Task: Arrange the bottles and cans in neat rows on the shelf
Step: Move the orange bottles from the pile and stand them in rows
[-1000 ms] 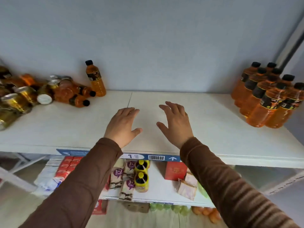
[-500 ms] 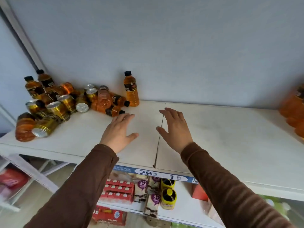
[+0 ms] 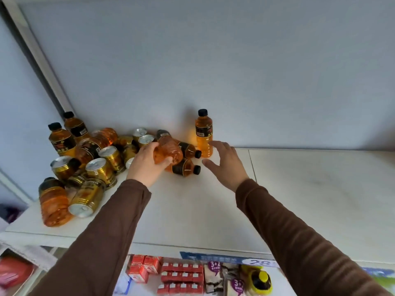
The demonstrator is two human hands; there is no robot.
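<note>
A jumble of orange drink bottles and gold cans (image 3: 100, 169) lies at the left end of the white shelf (image 3: 213, 210). My left hand (image 3: 147, 165) grips a lying orange bottle (image 3: 168, 151) by its base end. Two more lying bottles (image 3: 186, 167) with black caps sit just beyond it. One orange bottle (image 3: 204, 135) stands upright against the back wall. My right hand (image 3: 226, 163) hovers open with spread fingers, just right of the lying bottles and in front of the upright one, touching nothing.
Two upright bottles (image 3: 62, 139) stand at the far left by the shelf post (image 3: 38, 56). A large orange bottle (image 3: 54, 206) lies near the left front edge. Bare shelf surface stretches to the right. A lower shelf holds red cartons (image 3: 181, 278) and yellow bottles (image 3: 259, 283).
The view swung left to the pile. My left hand reached forward and took hold of a lying bottle. My right hand moved forward toward the lying bottles, still open.
</note>
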